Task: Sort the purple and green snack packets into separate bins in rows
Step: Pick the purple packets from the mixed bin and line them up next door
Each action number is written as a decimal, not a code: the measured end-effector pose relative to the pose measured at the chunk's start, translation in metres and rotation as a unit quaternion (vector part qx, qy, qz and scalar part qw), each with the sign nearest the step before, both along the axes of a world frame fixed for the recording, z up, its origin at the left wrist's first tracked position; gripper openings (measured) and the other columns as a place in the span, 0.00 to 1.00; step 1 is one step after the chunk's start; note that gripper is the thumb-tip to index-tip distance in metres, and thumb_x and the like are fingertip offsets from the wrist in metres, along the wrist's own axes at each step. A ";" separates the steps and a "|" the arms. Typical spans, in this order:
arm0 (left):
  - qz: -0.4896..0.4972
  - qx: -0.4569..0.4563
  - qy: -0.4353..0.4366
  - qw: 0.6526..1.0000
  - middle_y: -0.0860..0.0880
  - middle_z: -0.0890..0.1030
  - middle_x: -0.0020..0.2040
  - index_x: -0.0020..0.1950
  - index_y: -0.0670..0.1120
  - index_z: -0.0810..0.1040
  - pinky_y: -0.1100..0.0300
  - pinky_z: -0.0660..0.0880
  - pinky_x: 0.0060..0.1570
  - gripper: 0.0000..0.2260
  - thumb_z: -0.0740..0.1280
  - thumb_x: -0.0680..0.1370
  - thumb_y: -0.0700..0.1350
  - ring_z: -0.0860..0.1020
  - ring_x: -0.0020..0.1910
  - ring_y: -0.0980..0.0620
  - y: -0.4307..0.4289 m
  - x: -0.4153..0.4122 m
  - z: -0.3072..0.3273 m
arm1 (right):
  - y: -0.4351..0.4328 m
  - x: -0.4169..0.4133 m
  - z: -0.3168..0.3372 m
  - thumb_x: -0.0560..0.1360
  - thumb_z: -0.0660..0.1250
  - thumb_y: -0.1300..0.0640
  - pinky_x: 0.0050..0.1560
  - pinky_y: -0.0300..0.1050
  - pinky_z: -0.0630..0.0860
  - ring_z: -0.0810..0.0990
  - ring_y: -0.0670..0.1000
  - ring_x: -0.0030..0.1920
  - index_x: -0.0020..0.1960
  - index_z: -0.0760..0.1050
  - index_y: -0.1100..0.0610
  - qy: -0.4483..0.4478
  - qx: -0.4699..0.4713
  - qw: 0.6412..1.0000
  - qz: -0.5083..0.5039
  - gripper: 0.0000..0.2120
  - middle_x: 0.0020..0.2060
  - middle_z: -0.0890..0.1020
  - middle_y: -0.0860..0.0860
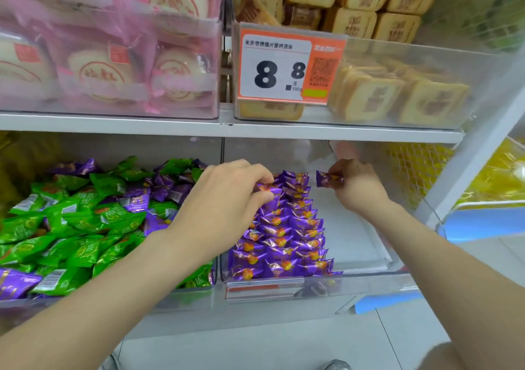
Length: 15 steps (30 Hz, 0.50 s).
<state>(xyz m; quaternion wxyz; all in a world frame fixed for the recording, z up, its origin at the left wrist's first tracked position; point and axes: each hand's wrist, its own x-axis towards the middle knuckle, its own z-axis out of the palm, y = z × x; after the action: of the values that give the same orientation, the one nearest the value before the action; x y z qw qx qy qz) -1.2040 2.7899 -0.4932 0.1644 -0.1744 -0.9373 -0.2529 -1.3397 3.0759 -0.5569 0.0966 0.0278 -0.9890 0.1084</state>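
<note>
Two clear bins sit side by side on the lower shelf. The left bin [199,293] holds a loose heap of green packets [76,227] mixed with purple packets [162,187]. The right bin [369,278] has purple packets [284,244] standing in neat rows along its left half. My left hand [227,196] reaches over the divider and pinches a purple packet [267,189] at the far end of the rows. My right hand [355,187] holds another purple packet [326,179] in its fingers, above the bare right half of that bin.
The shelf above carries a bin of pink-wrapped round cakes [113,65] and a bin of square biscuits [383,96] with an orange 8.8 price tag [284,68]. Yellow goods [497,176] lie in a bin at the right. A white upright [477,148] borders the shelf.
</note>
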 end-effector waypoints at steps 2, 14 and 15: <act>0.000 -0.024 -0.001 1.000 0.53 0.81 0.53 0.68 0.53 0.80 0.47 0.75 0.59 0.15 0.69 0.82 0.54 0.80 0.56 0.48 0.001 -0.007 -0.003 | -0.004 -0.005 0.000 0.75 0.69 0.62 0.48 0.54 0.83 0.83 0.64 0.49 0.55 0.84 0.53 -0.001 0.015 1.000 -0.002 0.11 0.50 0.86 0.59; -0.013 -0.017 -0.033 0.999 0.60 0.81 0.50 0.57 0.59 0.83 0.47 0.71 0.63 0.10 0.69 0.79 0.59 0.78 0.53 0.53 -0.004 -0.008 -0.008 | -0.022 -0.021 -0.011 0.76 0.75 0.62 0.49 0.56 0.84 0.83 0.63 0.53 0.55 0.82 0.57 -0.023 0.051 0.998 -0.037 0.09 0.53 0.84 0.59; -0.013 -0.018 -0.030 0.999 0.60 0.80 0.50 0.57 0.59 0.83 0.48 0.70 0.63 0.09 0.70 0.79 0.59 0.78 0.54 0.53 -0.004 -0.008 -0.009 | -0.023 -0.021 -0.012 0.76 0.74 0.64 0.49 0.57 0.84 0.83 0.62 0.53 0.54 0.83 0.58 -0.022 0.059 0.997 -0.033 0.07 0.52 0.84 0.59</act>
<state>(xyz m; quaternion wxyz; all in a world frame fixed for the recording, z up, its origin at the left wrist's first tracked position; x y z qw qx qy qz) -1.2123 2.7856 -0.5027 0.1296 -0.1817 -0.9439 -0.2432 -1.3610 3.0529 -0.5684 0.0767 -0.0015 -0.9959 0.0470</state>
